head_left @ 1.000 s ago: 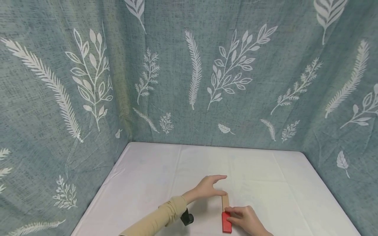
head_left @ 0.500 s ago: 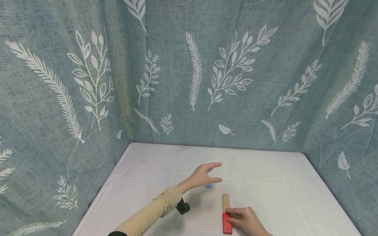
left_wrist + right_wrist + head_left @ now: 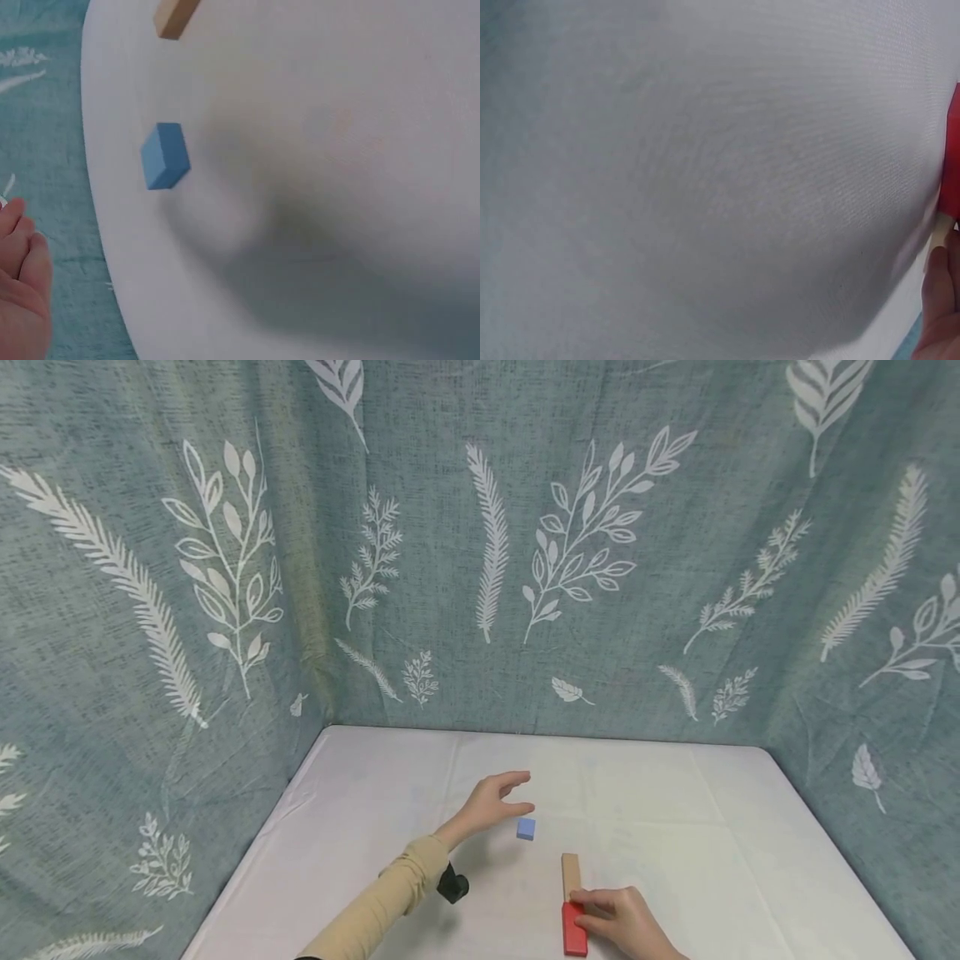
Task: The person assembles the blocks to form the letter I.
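Note:
My left hand (image 3: 489, 805) hovers over the table with thumb and fingers spread apart and nothing between them. Just in front of its thumb a small blue block (image 3: 526, 829) lies on the cloth; the left wrist view shows the blue block (image 3: 166, 156) apart from the hand. A long red block (image 3: 574, 933) lies near the table's front, end to end with a plain wooden block (image 3: 571, 870). Thumb and fingertips of my right hand (image 3: 628, 920) pinch the red block close to where the two meet. Only the edge of the red block (image 3: 952, 161) shows in the right wrist view.
A white cloth (image 3: 675, 827) covers the table. Teal curtains (image 3: 450, 568) with white leaf prints hang behind it and at both sides. A black wrist camera (image 3: 453, 885) sits under the left forearm in its beige sleeve (image 3: 397, 885).
My left hand has drawn away from the wooden block's far end, back and to the left, bringing the blue block into sight. My right hand has stayed at the red block.

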### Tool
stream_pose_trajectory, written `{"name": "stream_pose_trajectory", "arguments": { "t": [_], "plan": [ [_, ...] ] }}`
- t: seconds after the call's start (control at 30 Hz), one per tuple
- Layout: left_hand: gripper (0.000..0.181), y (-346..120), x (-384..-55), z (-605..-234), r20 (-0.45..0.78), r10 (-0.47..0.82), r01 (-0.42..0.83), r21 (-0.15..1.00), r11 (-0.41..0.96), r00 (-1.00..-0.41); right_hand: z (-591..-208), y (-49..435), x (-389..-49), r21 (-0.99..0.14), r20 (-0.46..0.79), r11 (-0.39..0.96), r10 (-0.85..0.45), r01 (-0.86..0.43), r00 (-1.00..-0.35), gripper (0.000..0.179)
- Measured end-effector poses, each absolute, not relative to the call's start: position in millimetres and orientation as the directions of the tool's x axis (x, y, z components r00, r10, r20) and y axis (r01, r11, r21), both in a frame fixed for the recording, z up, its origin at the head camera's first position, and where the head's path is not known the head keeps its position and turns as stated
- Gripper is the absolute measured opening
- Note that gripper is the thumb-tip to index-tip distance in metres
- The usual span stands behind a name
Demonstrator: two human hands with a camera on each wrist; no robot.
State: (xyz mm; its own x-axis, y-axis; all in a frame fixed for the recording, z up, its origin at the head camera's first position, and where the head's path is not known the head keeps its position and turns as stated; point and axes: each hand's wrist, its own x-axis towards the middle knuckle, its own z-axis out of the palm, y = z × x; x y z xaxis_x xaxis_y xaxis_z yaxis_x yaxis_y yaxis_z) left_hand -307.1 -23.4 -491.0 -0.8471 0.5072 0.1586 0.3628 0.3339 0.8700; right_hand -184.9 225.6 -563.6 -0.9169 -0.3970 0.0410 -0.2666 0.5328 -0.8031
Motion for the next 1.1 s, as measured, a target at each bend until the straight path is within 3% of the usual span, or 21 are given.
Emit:
{"name": "stream_pose_trajectory", "arguments": {
  "t": [1.1],
  "plan": [
    [0.047,-26,-302,-547,0.095,0.488,0.271,0.913,0.305,-0.868,-564,227,-185,-0.793,0.050,0.540,-0.401,-0.281,-0.915,0.038]
  ]
}}
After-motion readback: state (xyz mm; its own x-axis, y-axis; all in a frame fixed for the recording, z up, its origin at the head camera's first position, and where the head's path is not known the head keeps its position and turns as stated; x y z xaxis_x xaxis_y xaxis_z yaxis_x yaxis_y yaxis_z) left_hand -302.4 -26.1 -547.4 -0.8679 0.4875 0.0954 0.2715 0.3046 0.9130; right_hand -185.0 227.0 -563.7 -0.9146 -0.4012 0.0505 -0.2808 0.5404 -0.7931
